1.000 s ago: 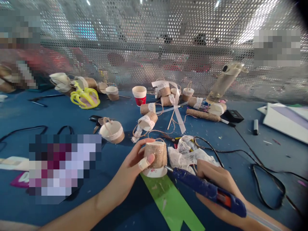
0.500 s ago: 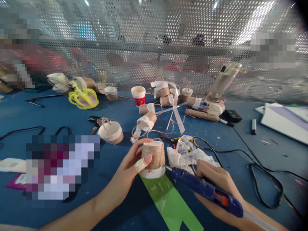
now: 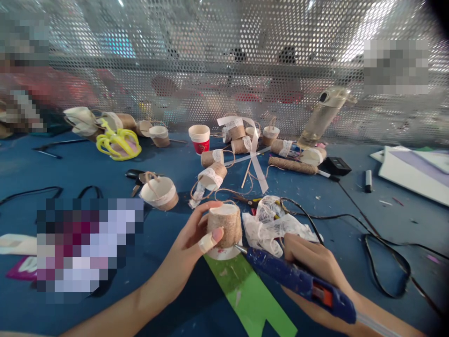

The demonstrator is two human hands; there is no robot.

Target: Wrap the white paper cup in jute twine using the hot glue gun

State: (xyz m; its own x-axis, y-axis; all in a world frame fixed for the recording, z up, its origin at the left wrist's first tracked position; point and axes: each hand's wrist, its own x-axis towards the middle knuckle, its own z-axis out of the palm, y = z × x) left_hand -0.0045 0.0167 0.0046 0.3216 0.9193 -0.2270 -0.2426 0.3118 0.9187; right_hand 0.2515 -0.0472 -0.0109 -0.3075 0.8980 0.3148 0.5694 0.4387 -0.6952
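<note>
My left hand point(image 3: 191, 245) grips a small paper cup wrapped in brown twine point(image 3: 226, 227), standing upside down on a green paper strip point(image 3: 247, 297); the thumb has a bandage. My right hand point(image 3: 315, 267) holds a blue glue gun point(image 3: 298, 283) whose metal tip touches the cup's lower right side near its white rim. A heap of white lace point(image 3: 273, 227) lies just behind the gun, touching my right hand's fingers.
Several twine-wrapped cups point(image 3: 159, 193), a red-and-white cup point(image 3: 199, 138), white ribbon point(image 3: 257, 161), scissors point(image 3: 138, 177), a yellow crown point(image 3: 117, 144) and a bottle point(image 3: 321, 117) lie on the blue table point(image 3: 105, 175). Black cables point(image 3: 386, 252) loop at right. A perforated metal screen point(image 3: 224, 61) stands behind.
The glue gun's tip has slid slightly left and closer against the cup's base. The view has shifted a little; my left hand keeps its grip.
</note>
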